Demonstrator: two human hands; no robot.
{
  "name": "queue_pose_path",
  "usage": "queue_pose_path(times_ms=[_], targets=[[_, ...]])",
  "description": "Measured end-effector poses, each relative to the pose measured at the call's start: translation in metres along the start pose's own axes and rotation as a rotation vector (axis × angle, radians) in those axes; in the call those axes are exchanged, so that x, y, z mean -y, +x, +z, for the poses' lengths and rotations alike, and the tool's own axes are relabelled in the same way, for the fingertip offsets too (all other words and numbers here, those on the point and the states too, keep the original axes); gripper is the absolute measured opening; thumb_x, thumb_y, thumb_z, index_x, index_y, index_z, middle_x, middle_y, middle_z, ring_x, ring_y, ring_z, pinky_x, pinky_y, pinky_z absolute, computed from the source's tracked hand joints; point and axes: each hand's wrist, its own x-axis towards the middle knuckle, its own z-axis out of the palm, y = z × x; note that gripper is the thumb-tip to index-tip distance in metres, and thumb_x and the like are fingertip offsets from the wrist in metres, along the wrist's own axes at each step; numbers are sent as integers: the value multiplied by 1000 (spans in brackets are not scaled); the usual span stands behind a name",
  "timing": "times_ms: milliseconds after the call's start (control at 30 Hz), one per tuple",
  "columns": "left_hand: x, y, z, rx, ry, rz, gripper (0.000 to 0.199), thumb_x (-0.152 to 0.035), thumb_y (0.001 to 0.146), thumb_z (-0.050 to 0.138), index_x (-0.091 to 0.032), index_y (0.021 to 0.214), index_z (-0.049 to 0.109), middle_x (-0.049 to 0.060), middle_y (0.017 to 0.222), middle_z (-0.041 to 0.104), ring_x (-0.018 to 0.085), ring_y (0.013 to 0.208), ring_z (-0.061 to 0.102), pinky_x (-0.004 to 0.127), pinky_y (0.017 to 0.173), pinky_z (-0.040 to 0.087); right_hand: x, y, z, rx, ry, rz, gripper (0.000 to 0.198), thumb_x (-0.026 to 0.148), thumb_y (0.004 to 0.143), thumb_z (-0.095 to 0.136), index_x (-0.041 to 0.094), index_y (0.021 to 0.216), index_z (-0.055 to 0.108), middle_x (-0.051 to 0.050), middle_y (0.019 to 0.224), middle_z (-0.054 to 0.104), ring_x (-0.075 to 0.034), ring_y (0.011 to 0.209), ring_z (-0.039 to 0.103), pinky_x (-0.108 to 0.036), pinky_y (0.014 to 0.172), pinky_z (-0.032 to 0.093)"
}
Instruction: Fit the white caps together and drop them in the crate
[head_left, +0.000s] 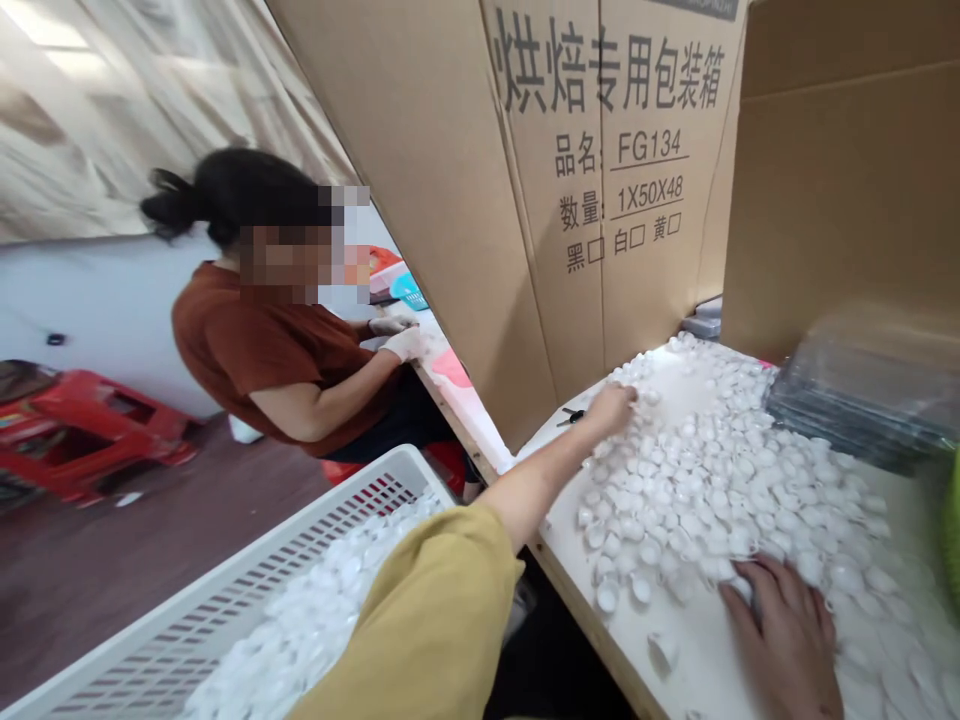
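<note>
A pile of small white plastic caps point(720, 480) covers the white table point(690, 660) in front of me. My left hand point(611, 408) reaches out to the far left edge of the pile, fingers curled down among the caps. My right hand point(787, 630) lies palm down on the near part of the pile, fingers spread over several caps. Whether either hand has caps in its grip I cannot tell. My left arm wears a mustard-yellow sleeve point(435, 620).
A white slotted basket point(247, 590) full of caps sits low at my left. Tall cardboard boxes point(592, 180) wall the table's far side. A stack of clear plastic trays point(870, 400) stands at right. A person in a brown shirt point(262, 350) works at left. Red stools point(90, 420) stand beyond.
</note>
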Motion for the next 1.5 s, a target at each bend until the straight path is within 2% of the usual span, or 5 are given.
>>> queue_pose_path(times_ms=[200,900,1100,1333,1500], targets=[[74,5,-14,108,156,-201,26,-35,88,58,-14,104,62,8,107,63,20,98,60,40,86,51,3,1,-3,14,3,2,40,50,87,40,24,108,63,-8,126,55,-31,124,42,-55,106,23],[100,-97,-39,166,551,-385,25,-19,83,50,-12,103,62,19,95,69,31,95,65,37,81,50,-3,4,-10,-4,-1,-17,35,47,89,46,22,107,62,-8,124,55,-28,120,42,-50,106,20],[43,-146,-34,118,371,-48,26,-33,91,42,-24,106,62,8,108,65,22,100,61,30,85,47,-1,6,-12,2,37,11,32,44,88,51,21,106,63,-9,122,55,-29,121,41,-50,106,19],[-71,-212,42,427,138,311,34,-50,87,51,-21,97,64,10,89,65,28,86,64,36,76,49,3,11,-39,-49,130,91,28,38,90,50,16,95,65,-12,106,61,-24,101,55,-39,90,37],[-82,-207,55,474,250,401,21,-33,85,54,-17,97,61,12,90,65,29,86,64,37,74,49,39,-4,-89,425,18,68,31,41,93,44,18,92,64,-8,87,65,-21,78,61,-29,63,37]])
